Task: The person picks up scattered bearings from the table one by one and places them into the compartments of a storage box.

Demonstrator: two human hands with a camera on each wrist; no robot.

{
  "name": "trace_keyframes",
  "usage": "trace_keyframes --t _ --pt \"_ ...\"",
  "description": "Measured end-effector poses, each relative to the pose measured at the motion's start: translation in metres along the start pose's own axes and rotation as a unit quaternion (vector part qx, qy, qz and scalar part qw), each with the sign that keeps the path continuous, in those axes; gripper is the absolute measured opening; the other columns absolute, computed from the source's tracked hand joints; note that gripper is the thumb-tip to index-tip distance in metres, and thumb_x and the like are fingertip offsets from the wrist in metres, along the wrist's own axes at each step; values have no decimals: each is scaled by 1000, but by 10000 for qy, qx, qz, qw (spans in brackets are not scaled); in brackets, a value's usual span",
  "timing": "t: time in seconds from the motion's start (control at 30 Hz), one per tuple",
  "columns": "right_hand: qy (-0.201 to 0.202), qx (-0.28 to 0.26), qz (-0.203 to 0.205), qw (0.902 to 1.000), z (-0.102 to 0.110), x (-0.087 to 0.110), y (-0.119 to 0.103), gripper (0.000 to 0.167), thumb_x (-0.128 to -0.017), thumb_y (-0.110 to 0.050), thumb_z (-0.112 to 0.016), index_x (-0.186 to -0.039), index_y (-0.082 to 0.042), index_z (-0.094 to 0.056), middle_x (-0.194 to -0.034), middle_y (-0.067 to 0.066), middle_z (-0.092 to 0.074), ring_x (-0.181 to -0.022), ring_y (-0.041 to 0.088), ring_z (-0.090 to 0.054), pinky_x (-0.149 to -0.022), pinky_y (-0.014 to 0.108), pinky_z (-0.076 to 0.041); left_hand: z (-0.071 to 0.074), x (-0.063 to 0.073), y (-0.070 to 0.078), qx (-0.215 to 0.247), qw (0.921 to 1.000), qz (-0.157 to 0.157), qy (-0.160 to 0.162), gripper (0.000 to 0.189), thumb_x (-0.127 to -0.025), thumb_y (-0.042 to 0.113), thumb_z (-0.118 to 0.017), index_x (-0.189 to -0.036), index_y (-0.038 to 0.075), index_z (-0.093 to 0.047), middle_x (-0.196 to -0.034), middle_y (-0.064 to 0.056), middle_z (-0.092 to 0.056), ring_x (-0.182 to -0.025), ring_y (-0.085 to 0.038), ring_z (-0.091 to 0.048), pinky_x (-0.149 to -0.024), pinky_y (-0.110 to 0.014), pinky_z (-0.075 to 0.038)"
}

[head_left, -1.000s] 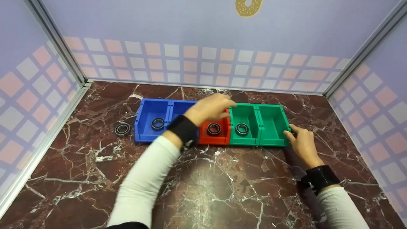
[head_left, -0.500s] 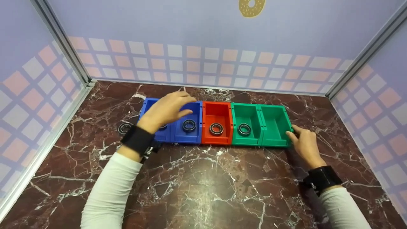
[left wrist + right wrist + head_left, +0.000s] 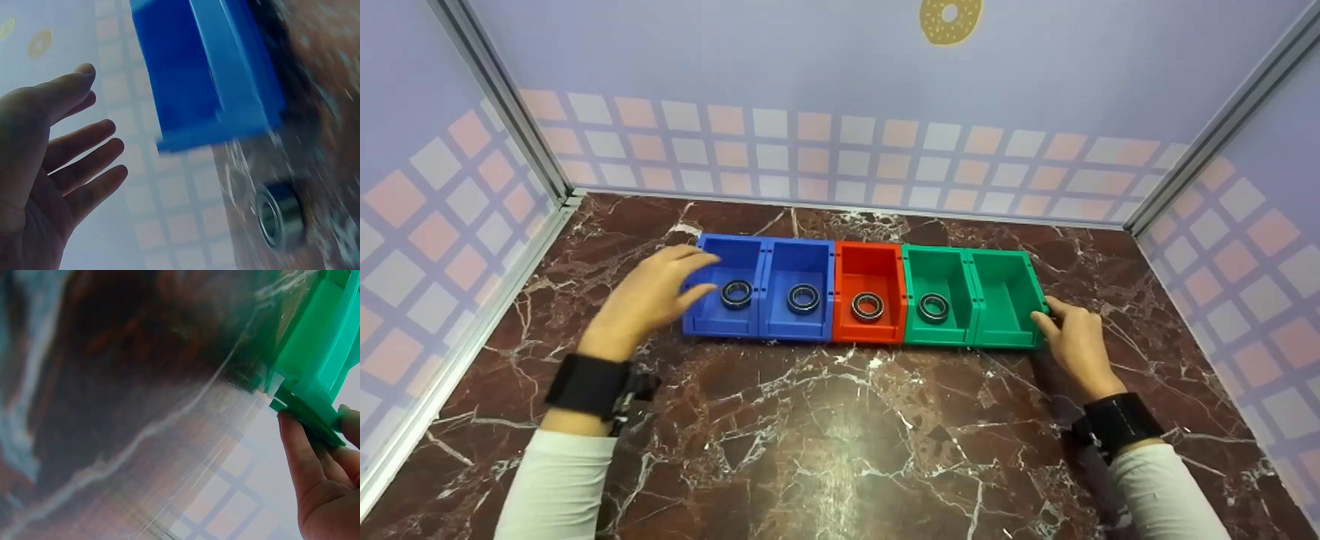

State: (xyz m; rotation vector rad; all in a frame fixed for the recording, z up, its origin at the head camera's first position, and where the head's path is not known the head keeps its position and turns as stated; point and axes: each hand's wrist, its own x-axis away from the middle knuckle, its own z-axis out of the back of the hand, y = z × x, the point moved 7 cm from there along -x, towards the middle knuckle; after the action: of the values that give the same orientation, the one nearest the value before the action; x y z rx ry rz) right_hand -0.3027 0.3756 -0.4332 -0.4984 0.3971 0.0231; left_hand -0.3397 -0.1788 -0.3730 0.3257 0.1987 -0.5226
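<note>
My left hand (image 3: 649, 300) hovers over the left end of a row of bins, fingers spread, holding nothing. In the left wrist view, a loose ball bearing (image 3: 288, 216) lies on the table beside the blue bin (image 3: 185, 73); in the head view the hand hides it. My right hand (image 3: 1076, 341) pinches the outer side wall of the rightmost green bin (image 3: 1006, 289) between thumb and fingers. One bearing (image 3: 725, 295) sits in the left blue bin and another (image 3: 793, 299) in the second blue bin (image 3: 799, 259). The red bin (image 3: 870, 259) holds a bearing (image 3: 856, 307).
The left green bin (image 3: 937, 262) also contains a bearing (image 3: 922, 308); none shows in the rightmost green one. All the bins stand side by side on a dark red marbled table (image 3: 840, 435). Patterned panels (image 3: 840, 75) enclose the table at the back and both sides.
My left hand has swept left, from above the red bin across the blue bins to beyond their left end. My right hand has stayed at the green bin's side wall.
</note>
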Motion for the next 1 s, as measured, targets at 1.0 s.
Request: trace_keyframes --t 1.0 --pt "-38 -13 18 10000 1 -1 -1 36 -93 -11 -67 -124 8 -64 -109 31 -69 -95 49 -68 -81 61 -55 -31 53 -75 300 9869 1235 -993 67 -90 30 -69 -144 -2 -45 -138 -37 -45 -126 -55 -45 -108 -67 -36"
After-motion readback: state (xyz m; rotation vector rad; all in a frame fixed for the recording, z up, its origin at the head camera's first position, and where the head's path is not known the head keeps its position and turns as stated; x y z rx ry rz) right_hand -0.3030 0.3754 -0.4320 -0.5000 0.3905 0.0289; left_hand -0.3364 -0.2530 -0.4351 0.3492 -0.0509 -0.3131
